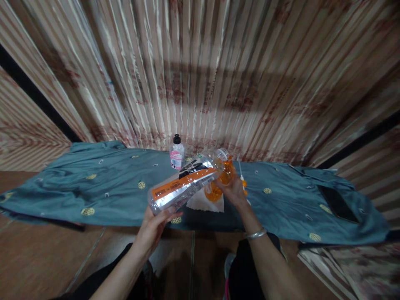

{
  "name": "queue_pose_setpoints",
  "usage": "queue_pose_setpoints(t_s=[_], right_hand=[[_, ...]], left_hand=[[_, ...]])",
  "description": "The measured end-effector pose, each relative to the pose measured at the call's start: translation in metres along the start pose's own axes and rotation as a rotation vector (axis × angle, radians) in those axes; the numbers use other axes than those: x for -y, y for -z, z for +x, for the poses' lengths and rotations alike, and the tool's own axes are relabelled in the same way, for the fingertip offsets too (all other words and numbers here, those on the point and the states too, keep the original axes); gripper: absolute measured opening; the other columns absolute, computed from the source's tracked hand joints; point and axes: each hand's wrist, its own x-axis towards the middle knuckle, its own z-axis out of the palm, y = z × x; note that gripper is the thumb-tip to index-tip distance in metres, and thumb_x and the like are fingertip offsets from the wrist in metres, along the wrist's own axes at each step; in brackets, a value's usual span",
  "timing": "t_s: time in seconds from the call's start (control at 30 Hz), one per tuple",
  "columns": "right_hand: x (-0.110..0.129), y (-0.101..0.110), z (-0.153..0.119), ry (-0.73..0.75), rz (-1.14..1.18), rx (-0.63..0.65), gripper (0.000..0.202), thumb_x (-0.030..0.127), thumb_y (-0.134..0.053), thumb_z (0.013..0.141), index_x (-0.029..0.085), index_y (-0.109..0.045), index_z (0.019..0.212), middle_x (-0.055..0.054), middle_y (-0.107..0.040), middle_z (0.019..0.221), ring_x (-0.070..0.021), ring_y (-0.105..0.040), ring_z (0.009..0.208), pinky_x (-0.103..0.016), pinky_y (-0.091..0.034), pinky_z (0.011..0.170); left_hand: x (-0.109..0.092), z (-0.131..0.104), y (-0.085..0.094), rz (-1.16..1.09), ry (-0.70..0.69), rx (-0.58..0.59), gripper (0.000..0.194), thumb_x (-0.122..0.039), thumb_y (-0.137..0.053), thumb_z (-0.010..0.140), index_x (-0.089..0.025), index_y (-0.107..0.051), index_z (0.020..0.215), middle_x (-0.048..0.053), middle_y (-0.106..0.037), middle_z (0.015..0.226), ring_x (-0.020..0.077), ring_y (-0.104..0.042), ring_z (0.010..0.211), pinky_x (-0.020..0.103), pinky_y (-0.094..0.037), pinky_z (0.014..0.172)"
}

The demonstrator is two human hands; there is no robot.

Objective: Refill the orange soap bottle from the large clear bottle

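Observation:
My left hand (153, 227) is closed around the base end of a large clear plastic bottle (184, 183) with a silver and orange label. The bottle is tilted, its neck end up and to the right. My right hand (233, 191) is closed around a smaller see-through orange bottle (228, 168) with a clear upper part, close against the large bottle's neck. Whether the two mouths touch, I cannot tell. Below them, an orange see-through object (213, 192) shows above a white paper sheet (200, 204), partly hidden by the bottle and my right hand.
A clear bottle with a black cap and pink label (177, 154) stands at the back of the teal cloth (118, 183). A small orange and white item (243, 183) lies beside my right hand. A dark phone (337, 203) lies at right. A pleated curtain (200, 75) hangs behind.

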Motion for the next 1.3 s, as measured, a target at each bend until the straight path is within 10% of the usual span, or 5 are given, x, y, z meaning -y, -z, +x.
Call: queue_pose_setpoints(t_s=[0.23, 0.5, 1.3], right_hand=[[-0.006, 0.002, 0.003, 0.011, 0.028, 0.044, 0.08, 0.051, -0.088, 0.077, 0.026, -0.059, 0.148, -0.01, -0.08, 0.123, -0.0351, -0.076, 0.12, -0.053, -0.061, 0.109], [-0.001, 0.004, 0.002, 0.016, 0.015, 0.084, 0.074, 0.049, -0.086, 0.079, 0.024, -0.061, 0.144, -0.012, -0.078, 0.133, -0.036, -0.077, 0.12, -0.053, -0.063, 0.105], [-0.017, 0.003, 0.001, -0.079, -0.125, 0.053, 0.077, 0.065, -0.082, 0.071, 0.025, -0.063, 0.133, -0.012, -0.083, 0.115, -0.0402, -0.08, 0.109, -0.059, -0.064, 0.098]], left_hand=[[0.005, 0.007, -0.004, -0.085, 0.056, -0.07, 0.085, -0.035, -0.101, 0.054, -0.02, -0.073, 0.133, 0.011, -0.085, 0.115, 0.0361, -0.077, 0.116, 0.045, -0.063, 0.103], [0.007, 0.015, -0.004, -0.242, 0.183, -0.075, 0.064, -0.024, -0.084, 0.075, -0.023, -0.068, 0.137, 0.007, -0.086, 0.101, 0.0254, -0.08, 0.088, 0.034, -0.068, 0.073], [-0.019, 0.028, 0.019, -0.494, 0.156, 0.013, 0.059, -0.041, -0.085, 0.079, -0.016, -0.069, 0.13, 0.018, -0.083, 0.113, 0.0273, -0.081, 0.092, 0.032, -0.064, 0.073]])
